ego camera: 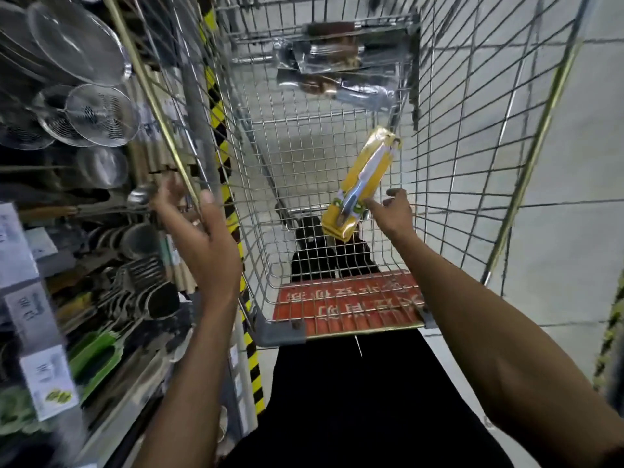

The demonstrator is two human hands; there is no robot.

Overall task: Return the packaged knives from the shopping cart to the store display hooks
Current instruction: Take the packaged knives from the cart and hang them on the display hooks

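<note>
Inside the wire cart (456, 163), the right grip (396, 214) pinches the yellow knife pack (364, 177) by its lower end; it is probably light, stiff and slick.

I make out a store shelf rack (128, 410) crowded with metal strainers (101, 113) and, possibly, blurred pans. Right of the rack runs yellow-and-black hazard tape (251, 363), then pale grey floor tiles (557, 197).
</note>
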